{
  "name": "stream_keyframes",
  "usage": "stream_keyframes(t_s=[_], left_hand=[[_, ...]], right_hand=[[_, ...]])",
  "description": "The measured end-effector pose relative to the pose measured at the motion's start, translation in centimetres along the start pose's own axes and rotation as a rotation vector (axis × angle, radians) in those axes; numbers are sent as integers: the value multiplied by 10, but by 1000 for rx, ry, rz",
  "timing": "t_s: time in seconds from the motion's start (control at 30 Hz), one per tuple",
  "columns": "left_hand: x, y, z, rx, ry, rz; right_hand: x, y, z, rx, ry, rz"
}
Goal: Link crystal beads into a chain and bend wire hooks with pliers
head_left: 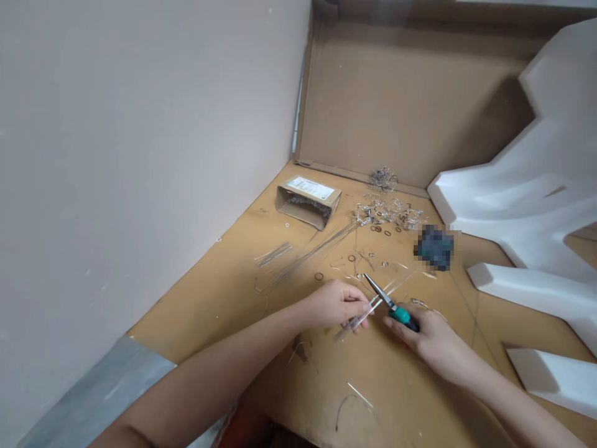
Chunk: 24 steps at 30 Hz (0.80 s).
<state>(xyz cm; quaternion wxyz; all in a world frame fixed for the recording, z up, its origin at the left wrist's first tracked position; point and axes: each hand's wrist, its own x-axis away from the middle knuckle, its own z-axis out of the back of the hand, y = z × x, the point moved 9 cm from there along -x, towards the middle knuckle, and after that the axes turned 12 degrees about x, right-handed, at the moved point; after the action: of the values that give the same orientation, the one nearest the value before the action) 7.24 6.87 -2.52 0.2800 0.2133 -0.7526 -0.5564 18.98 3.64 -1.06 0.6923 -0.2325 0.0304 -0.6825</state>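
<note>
My left hand (pixel 333 305) is closed in a pinch on several thin, shiny metal wires (pixel 358 319), which slant up and to the right and are blurred at their lower ends. In my right hand (pixel 429 336) are long-nose pliers (pixel 398 314) with a green and black handle. Their pointed nose reaches up and left, crossing the wires in this view; whether it touches them I cannot tell. Beyond the hands lie small dark rings (pixel 318 276) and short bits of bent wire. Longer straight wires (pixel 321 244) stretch across the table toward a heap of small bent wire pieces (pixel 387 214).
A small open cardboard box (pixel 308 214) with wire pieces inside lies near the wall (pixel 153 124). Large cardboard (pixel 396 106) stands at the back. White moulded foam (pixel 504 193) borders the right side. A pixelated dark patch (pixel 436 247) covers something there.
</note>
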Motion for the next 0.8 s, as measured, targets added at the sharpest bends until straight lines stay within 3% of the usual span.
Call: stream_keyframes(t_s=[0.17, 0.4, 0.57, 0.7, 0.8], left_hand=[[-1, -1, 6, -57, 38, -46], [-2, 3, 24, -323, 213, -160], [8, 29, 39, -574, 396, -274], [12, 38, 65, -490, 556, -338], [4, 22, 78, -400, 580, -276]], right_hand=[[-2, 6, -9, -62, -41, -30], [-4, 9, -7, -41, -49, -59], [-5, 20, -1, -9, -3, -89], [-7, 31, 3, 18, -6, -140], [-8, 34, 6, 25, 6, -142]])
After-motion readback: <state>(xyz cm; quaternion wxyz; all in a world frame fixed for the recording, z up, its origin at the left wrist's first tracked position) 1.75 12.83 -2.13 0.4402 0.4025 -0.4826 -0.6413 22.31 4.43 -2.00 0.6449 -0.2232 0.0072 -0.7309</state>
